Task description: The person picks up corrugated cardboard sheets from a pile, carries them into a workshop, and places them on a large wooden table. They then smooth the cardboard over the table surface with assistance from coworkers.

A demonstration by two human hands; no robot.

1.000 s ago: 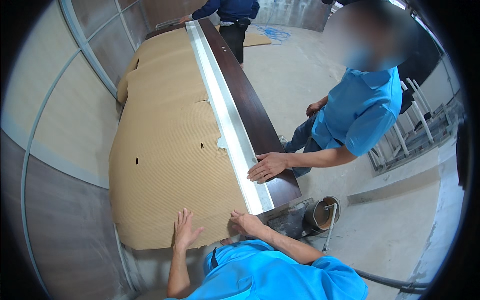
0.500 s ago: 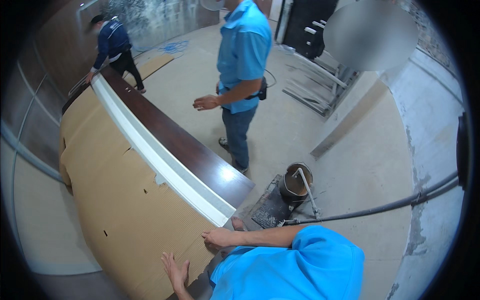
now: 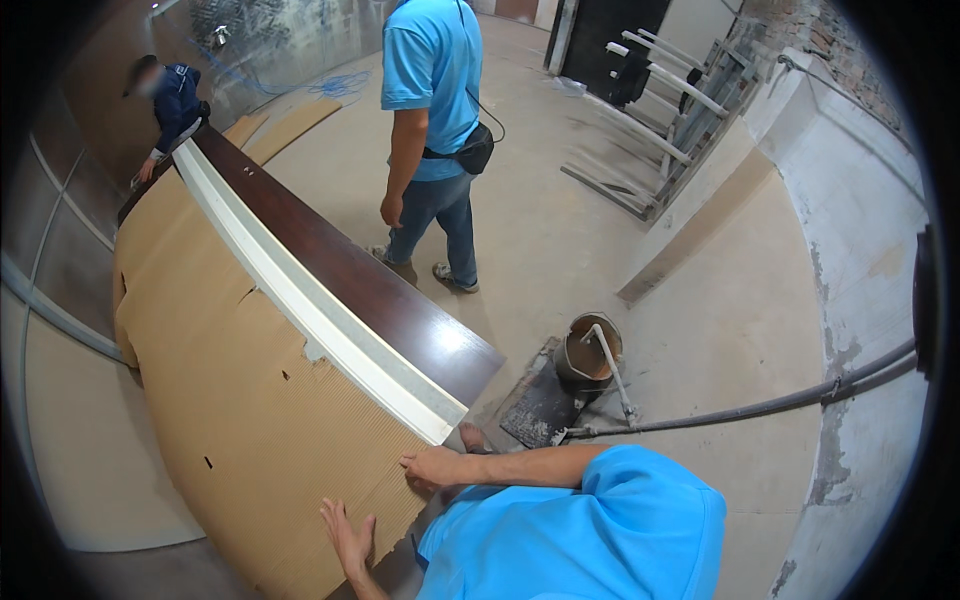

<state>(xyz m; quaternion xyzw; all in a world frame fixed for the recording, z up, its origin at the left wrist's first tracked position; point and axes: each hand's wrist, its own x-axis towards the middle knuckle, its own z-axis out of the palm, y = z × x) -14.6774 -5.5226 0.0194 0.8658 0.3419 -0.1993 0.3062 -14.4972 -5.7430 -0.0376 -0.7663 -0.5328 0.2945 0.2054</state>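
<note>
A large brown corrugated cardboard sheet (image 3: 230,400) spreads out in front of me, with a few small tears in it. Fingers apart, my left hand (image 3: 347,535) rests flat on its near part. My right hand (image 3: 432,467) is closed on the sheet's near edge, close to the end of a long white moulded strip (image 3: 320,325). Beyond the strip lies a dark brown glossy panel (image 3: 400,310). At the far end a person in a dark blue jacket (image 3: 175,105) bends with a hand by the sheet.
A person in a blue shirt (image 3: 432,70) stands beyond the panel. To the right are a bucket (image 3: 588,355) with a pale pipe, a dark board (image 3: 545,405) and a long grey hose (image 3: 740,412). Metal frames (image 3: 665,125) lean at the back right; a blue cable (image 3: 335,84) lies behind.
The standing person has stepped left and lowered an arm. The far person has bent lower at the sheet's end. My hands keep their places on the cardboard.
</note>
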